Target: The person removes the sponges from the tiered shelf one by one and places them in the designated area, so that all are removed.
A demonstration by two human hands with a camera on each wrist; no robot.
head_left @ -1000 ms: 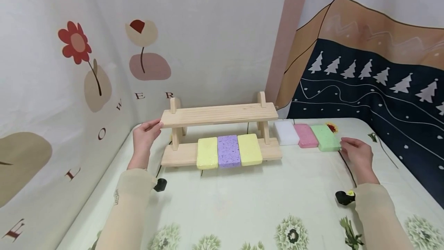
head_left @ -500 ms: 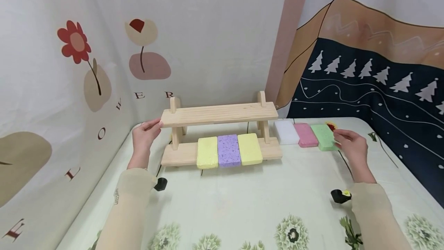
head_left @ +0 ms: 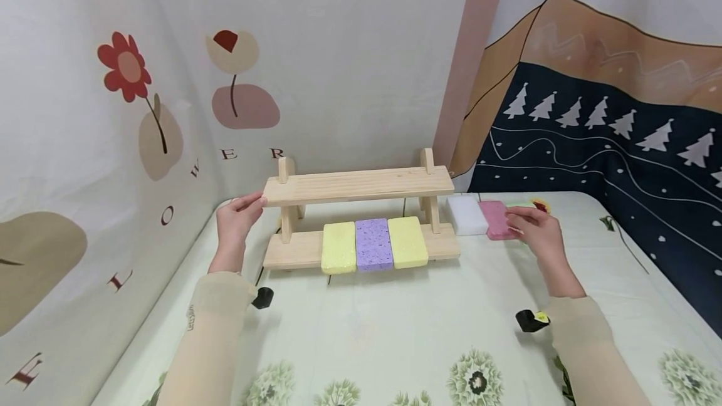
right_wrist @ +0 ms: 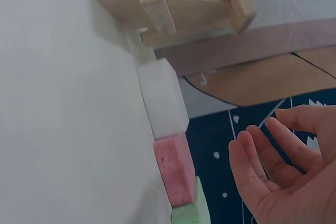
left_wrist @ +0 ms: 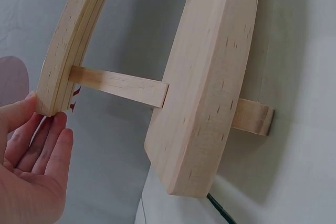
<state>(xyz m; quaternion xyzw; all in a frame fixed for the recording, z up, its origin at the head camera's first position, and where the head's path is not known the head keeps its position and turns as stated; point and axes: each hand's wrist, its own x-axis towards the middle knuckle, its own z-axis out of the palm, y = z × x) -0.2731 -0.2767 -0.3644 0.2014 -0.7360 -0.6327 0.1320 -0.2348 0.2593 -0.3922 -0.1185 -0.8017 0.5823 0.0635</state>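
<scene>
A two-tier wooden shelf [head_left: 361,185] stands at the back of the table. My left hand [head_left: 235,221] pinches the left end of its upper board, thumb on one side and fingertips beneath, as the left wrist view shows. Three sponges, a yellow one [head_left: 338,248], a purple one [head_left: 373,244] and another yellow one [head_left: 408,242], lie side by side on the lower board. To the shelf's right is a row of a white sponge [head_left: 466,215], a pink sponge [head_left: 495,220] and a green sponge [right_wrist: 191,211]. My right hand [head_left: 538,234], holding nothing, hovers over the row and mostly hides the green sponge in the head view.
The table is covered by a pale cloth [head_left: 395,324] with printed flowers. Behind the shelf hangs a light curtain [head_left: 350,80]; at the right a dark tree-patterned cloth [head_left: 592,143] borders the table. A black wrist camera [head_left: 532,321] sits below my right hand.
My right hand has moved left from the green sponge's right edge to over the pink and green sponges. The left hand keeps its hold on the shelf, and the sponges have stayed put.
</scene>
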